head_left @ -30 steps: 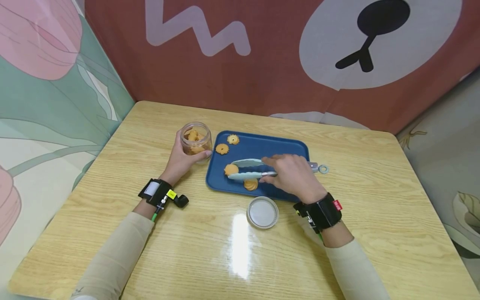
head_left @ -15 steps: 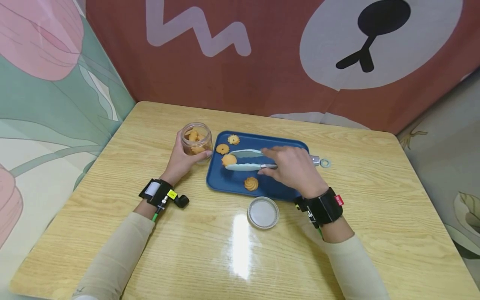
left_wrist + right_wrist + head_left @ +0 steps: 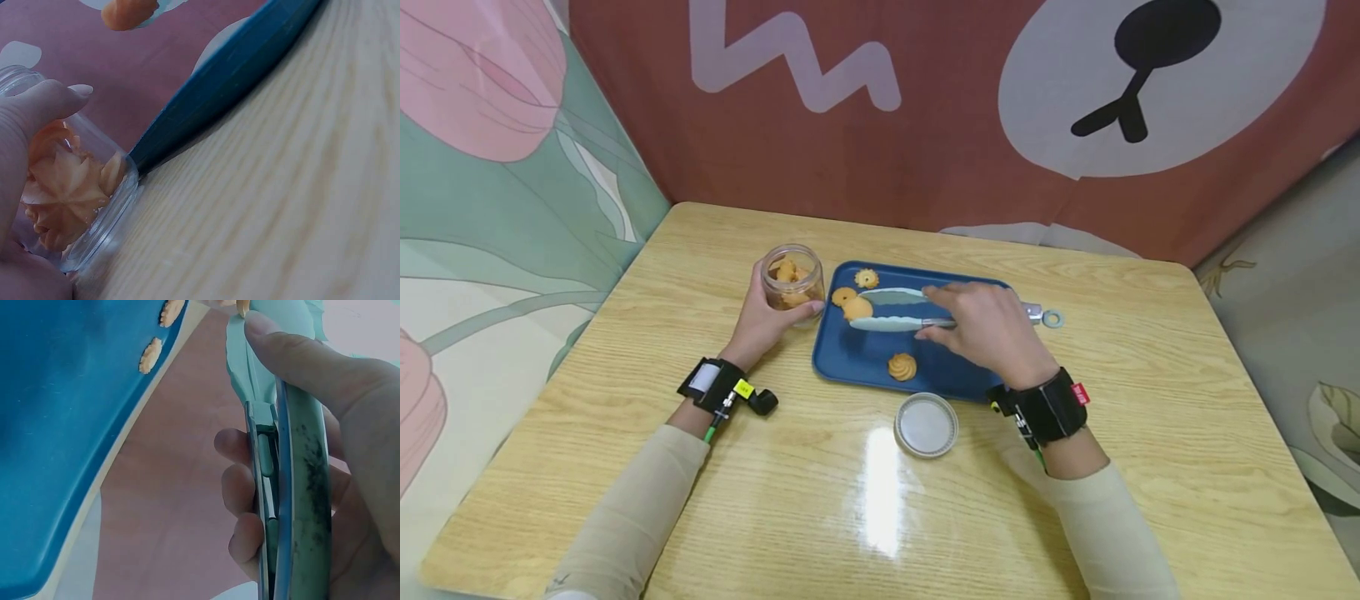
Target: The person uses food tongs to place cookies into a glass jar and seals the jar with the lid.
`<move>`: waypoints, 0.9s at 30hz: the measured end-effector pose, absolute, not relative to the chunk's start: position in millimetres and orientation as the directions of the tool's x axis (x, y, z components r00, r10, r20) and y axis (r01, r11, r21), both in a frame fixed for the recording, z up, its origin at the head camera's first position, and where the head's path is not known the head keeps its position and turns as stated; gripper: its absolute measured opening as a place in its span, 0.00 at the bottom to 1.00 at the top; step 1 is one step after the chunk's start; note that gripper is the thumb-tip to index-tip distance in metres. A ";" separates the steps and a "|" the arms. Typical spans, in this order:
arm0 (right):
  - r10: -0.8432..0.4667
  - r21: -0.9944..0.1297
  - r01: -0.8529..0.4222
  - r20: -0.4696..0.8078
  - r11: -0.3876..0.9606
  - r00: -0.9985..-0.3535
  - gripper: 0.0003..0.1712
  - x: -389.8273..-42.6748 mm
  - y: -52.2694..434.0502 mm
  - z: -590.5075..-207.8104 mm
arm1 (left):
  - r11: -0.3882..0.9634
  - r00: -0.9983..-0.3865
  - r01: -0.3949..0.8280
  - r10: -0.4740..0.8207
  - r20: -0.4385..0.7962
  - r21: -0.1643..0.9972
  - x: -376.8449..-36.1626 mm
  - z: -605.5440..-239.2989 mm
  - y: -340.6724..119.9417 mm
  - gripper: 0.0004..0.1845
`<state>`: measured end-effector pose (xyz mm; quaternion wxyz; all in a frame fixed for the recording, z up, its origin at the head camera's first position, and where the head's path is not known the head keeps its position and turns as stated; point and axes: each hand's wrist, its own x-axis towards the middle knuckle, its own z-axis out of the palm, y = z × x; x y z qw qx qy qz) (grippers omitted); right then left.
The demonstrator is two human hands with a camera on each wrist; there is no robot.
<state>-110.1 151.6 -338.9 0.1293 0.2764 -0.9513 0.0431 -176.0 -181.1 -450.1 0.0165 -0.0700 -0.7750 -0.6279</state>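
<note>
My left hand (image 3: 762, 321) grips a clear glass jar (image 3: 792, 279) partly filled with cookies, standing upright on the table left of the blue tray (image 3: 970, 292). The left wrist view shows the jar (image 3: 75, 194) and my thumb close up. My right hand (image 3: 988, 329) holds pale green tongs (image 3: 895, 310), squeezed on one cookie (image 3: 858, 308) lifted above the tray's left part. The tongs (image 3: 294, 456) fill the right wrist view. Three cookies lie on the tray: one (image 3: 867, 278) at the far left, one (image 3: 843, 296) beside the tongs' tip, one (image 3: 902, 366) near the front.
The jar's lid (image 3: 926, 426) lies upside down on the wooden table (image 3: 1150, 417) just in front of the tray. Patterned cloth walls stand behind and on both sides of the table.
My right hand lifted the tongs with the pinched cookie off the tray and carried it back and left, toward the jar. The left hand and jar stayed still.
</note>
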 end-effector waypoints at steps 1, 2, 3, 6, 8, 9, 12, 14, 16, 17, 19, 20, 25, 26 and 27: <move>-0.515 -0.009 -0.537 0.273 0.844 -0.813 0.37 -110.7 151.1 -338.1 | 0.202 -0.990 0.129 0.087 0.113 0.971 -176.1 -450.2 -181.1 0.55; -0.515 -0.009 -0.538 0.274 0.843 -0.812 0.37 -111.0 150.7 -337.5 | 0.201 -0.990 0.129 0.087 0.114 0.971 -176.1 -450.3 -181.2 0.55; -0.515 -0.010 -0.538 0.276 0.843 -0.812 0.37 -111.5 150.1 -336.8 | 0.200 -0.990 0.130 0.087 0.114 0.971 -176.1 -450.4 -181.2 0.54; -0.515 -0.015 -0.541 0.285 0.841 -0.808 0.37 -113.4 148.1 -334.5 | 0.199 -0.990 0.131 0.087 0.115 0.971 -176.0 -450.3 -181.0 0.55; -0.517 -0.018 -0.545 0.293 0.838 -0.804 0.37 -114.7 146.5 -333.0 | 0.193 -0.989 0.132 0.089 0.116 0.972 -175.9 -450.5 -180.8 0.55; -0.519 -0.016 -0.547 0.297 0.837 -0.802 0.37 -115.4 145.5 -332.1 | 0.192 -0.989 0.132 0.089 0.116 0.973 -176.0 -450.8 -180.8 0.54; -0.523 -0.015 -0.552 0.303 0.834 -0.797 0.37 -117.2 142.2 -329.2 | 0.190 -0.989 0.134 0.089 0.119 0.973 -176.6 -452.2 -181.2 0.54; -0.524 -0.015 -0.554 0.305 0.832 -0.795 0.37 -117.9 139.0 -326.2 | 0.190 -0.989 0.136 0.089 0.121 0.972 -177.2 -453.1 -181.5 0.54; -0.523 -0.021 -0.555 0.309 0.831 -0.794 0.38 -118.7 135.4 -322.7 | 0.193 -0.989 0.138 0.088 0.123 0.971 -177.3 -453.2 -181.7 0.54; -0.523 -0.018 -0.556 0.314 0.831 -0.793 0.37 -119.2 133.5 -320.7 | 0.191 -0.988 0.139 0.088 0.124 0.972 -177.3 -453.1 -181.8 0.54; -0.524 -0.014 -0.558 0.324 0.830 -0.787 0.37 -120.2 129.6 -316.7 | 0.185 -0.988 0.144 0.087 0.130 0.972 -177.6 -453.1 -181.8 0.54; -0.525 -0.011 -0.559 0.328 0.829 -0.785 0.37 -120.8 127.8 -314.7 | 0.181 -0.988 0.146 0.086 0.132 0.973 -177.6 -453.0 -181.7 0.54; -0.521 -0.009 -0.555 0.330 0.832 -0.787 0.36 -126.0 118.5 -307.4 | 0.165 -0.986 0.150 0.091 0.136 0.975 -177.5 -451.7 -181.1 0.54; -0.520 -0.008 -0.553 0.327 0.833 -0.789 0.36 -127.5 116.6 -306.4 | 0.166 -0.987 0.147 0.092 0.133 0.975 -177.5 -451.4 -180.9 0.54; -0.519 -0.010 -0.552 0.323 0.834 -0.791 0.36 -129.1 114.7 -305.6 | 0.167 -0.987 0.145 0.092 0.131 0.975 -177.4 -451.2 -180.9 0.55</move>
